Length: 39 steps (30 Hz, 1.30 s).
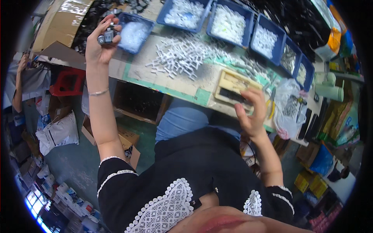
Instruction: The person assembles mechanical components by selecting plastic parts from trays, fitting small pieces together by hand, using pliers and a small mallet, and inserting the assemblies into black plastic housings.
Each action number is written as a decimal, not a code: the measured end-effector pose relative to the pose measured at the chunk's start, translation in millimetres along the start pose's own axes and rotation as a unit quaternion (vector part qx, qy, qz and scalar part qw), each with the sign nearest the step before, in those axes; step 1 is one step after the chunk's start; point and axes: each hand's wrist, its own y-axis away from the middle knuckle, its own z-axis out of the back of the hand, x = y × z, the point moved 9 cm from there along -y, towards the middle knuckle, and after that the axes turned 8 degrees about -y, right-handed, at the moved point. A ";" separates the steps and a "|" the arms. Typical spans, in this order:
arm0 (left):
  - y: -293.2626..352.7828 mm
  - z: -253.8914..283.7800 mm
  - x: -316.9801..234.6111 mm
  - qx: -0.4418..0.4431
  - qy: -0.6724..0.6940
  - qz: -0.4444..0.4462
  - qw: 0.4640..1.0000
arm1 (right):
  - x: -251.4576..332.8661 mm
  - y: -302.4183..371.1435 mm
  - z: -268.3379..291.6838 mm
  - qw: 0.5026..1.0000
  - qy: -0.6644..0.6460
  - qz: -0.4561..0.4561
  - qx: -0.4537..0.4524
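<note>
My left hand (101, 43) is raised at the far left of the table, its fingers curled round a few small dark grey blocky parts (108, 37). Just right of it stands a blue bin (150, 28) of clear and whitish pieces. My right hand (253, 112) hangs over the front edge of a cream-yellow rectangular tray (223, 83) with a dark inside. Its fingers are spread and bent, and nothing shows between them. Between the hands lies a loose heap of small white branched plastic parts (176, 56).
Blue bins (210, 32) of white and silvery parts line the back. Yellow-handled pliers (272, 105) and a clear plastic bag (286, 112) lie right of the tray. Black pieces (87, 33) are piled far left beside a cardboard box (58, 23). A red stool (68, 82) stands below.
</note>
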 end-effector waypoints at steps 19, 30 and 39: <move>52.8 -121.2 166.3 -0.068 -0.045 0.089 0.993 | 83.6 -57.5 4.8 0.992 -0.053 0.114 0.029; 58.1 -159.0 178.2 -0.122 -0.140 -0.021 0.982 | -18.4 -42.5 -57.6 0.998 -0.023 -0.002 0.058; 63.2 -199.9 167.3 0.008 -0.661 -0.363 0.656 | -58.1 -5.9 -33.9 0.988 -0.113 -0.075 0.079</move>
